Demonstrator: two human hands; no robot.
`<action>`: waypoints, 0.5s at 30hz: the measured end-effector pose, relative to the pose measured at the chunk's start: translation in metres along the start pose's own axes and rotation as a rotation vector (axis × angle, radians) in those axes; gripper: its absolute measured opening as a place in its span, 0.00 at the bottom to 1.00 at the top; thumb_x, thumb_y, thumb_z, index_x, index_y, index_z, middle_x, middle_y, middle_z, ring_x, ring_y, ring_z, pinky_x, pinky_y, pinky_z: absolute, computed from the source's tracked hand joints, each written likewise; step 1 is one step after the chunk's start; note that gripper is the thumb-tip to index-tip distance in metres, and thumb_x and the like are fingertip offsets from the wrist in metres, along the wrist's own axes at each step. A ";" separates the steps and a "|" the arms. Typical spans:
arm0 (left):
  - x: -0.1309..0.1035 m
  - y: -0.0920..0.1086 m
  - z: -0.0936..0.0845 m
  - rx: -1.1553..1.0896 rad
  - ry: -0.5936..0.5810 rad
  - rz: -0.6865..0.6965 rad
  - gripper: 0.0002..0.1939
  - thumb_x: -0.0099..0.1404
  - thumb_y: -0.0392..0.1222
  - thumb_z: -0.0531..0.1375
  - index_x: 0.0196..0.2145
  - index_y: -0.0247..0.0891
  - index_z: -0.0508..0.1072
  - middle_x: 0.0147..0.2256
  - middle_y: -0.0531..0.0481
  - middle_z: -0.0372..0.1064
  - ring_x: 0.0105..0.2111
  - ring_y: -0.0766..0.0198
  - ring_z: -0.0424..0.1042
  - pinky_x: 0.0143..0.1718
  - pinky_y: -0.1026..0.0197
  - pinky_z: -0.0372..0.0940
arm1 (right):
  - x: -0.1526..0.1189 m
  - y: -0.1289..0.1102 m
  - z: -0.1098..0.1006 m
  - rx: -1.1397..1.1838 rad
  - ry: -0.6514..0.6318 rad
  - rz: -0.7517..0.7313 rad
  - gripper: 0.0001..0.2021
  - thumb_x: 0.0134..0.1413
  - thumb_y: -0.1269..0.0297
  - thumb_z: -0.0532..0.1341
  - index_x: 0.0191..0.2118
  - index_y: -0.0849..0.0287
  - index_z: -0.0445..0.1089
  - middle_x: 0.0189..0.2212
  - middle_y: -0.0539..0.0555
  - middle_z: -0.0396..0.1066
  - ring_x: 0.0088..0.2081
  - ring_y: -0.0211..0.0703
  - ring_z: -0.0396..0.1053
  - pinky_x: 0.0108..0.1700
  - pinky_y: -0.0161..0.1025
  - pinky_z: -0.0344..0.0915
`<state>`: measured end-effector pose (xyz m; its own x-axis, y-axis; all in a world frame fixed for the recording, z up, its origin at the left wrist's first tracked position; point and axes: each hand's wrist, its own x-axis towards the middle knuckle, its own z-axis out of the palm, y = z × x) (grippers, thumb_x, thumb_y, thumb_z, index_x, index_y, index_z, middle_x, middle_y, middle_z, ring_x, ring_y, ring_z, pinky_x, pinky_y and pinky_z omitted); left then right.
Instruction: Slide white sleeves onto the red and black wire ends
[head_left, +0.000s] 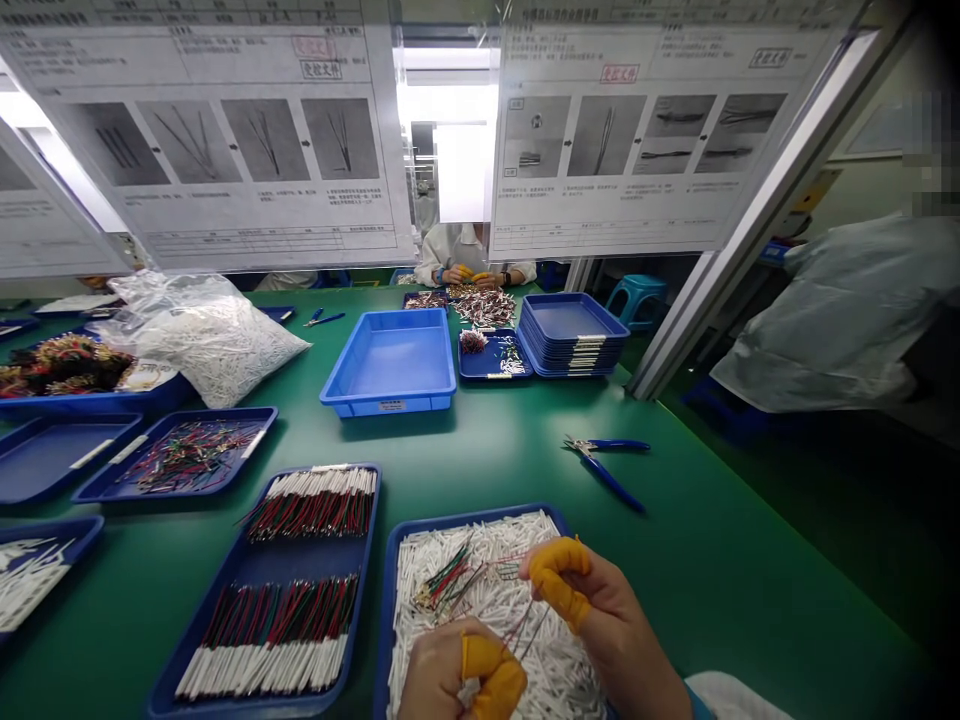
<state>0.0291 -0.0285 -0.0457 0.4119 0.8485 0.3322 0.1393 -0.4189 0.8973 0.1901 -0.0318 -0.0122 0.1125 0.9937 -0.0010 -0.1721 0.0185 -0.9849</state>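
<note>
My left hand [442,665] and my right hand [611,605] wear yellow finger cots. Both are closed in a pinch over a blue tray [388,610] filled with short white sleeves [431,545]. Thin red and dark wires [516,632] stretch between the fingertips of the two hands. Beneath and beyond my hands, a small bundle of red, green and black wires [450,575] lies on the sleeves. The exact grip points are partly hidden by the fingers.
To the left, a blue tray [300,560] holds two rows of sleeved wires. Blue-handled cutters [611,465] lie on the right. Farther back are a deep blue bin [390,360], stacked trays [574,335] and a bag of white sleeves [217,335]. A co-worker [457,250] sits opposite.
</note>
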 end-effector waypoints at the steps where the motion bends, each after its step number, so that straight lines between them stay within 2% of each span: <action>1: 0.001 0.002 -0.001 -0.007 -0.005 -0.003 0.18 0.60 0.47 0.56 0.18 0.35 0.70 0.17 0.50 0.64 0.18 0.68 0.62 0.21 0.68 0.57 | 0.000 0.000 0.000 -0.004 -0.006 0.003 0.10 0.45 0.57 0.64 0.23 0.57 0.69 0.27 0.53 0.69 0.34 0.46 0.64 0.37 0.41 0.60; 6: 0.002 0.011 -0.005 -0.038 -0.015 -0.061 0.16 0.59 0.45 0.58 0.19 0.35 0.71 0.18 0.50 0.65 0.19 0.67 0.63 0.22 0.68 0.58 | 0.002 -0.006 -0.003 0.080 -0.137 0.037 0.09 0.47 0.58 0.62 0.24 0.58 0.69 0.28 0.54 0.69 0.34 0.46 0.65 0.41 0.44 0.61; 9: 0.002 0.012 -0.005 -0.045 -0.029 -0.097 0.15 0.59 0.45 0.58 0.18 0.35 0.70 0.19 0.51 0.65 0.19 0.67 0.63 0.23 0.68 0.58 | 0.002 -0.009 -0.002 0.134 -0.206 0.059 0.08 0.45 0.59 0.63 0.26 0.58 0.70 0.29 0.55 0.70 0.34 0.46 0.66 0.39 0.42 0.61; 12: 0.001 0.013 -0.005 0.005 -0.046 -0.098 0.15 0.60 0.44 0.57 0.18 0.35 0.70 0.19 0.50 0.65 0.20 0.67 0.64 0.23 0.68 0.59 | 0.002 -0.011 -0.001 0.099 -0.201 0.107 0.08 0.43 0.59 0.64 0.25 0.59 0.70 0.28 0.54 0.70 0.30 0.43 0.65 0.34 0.40 0.61; 15: 0.002 0.015 -0.006 0.086 -0.079 -0.071 0.13 0.60 0.40 0.57 0.19 0.35 0.70 0.19 0.51 0.66 0.20 0.67 0.65 0.24 0.68 0.59 | 0.003 -0.010 -0.001 0.055 -0.188 0.081 0.07 0.44 0.60 0.64 0.25 0.58 0.70 0.28 0.54 0.69 0.31 0.44 0.65 0.35 0.40 0.61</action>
<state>0.0267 -0.0311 -0.0296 0.4673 0.8505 0.2414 0.2458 -0.3873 0.8886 0.1930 -0.0296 -0.0026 -0.0881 0.9952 -0.0425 -0.2270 -0.0616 -0.9720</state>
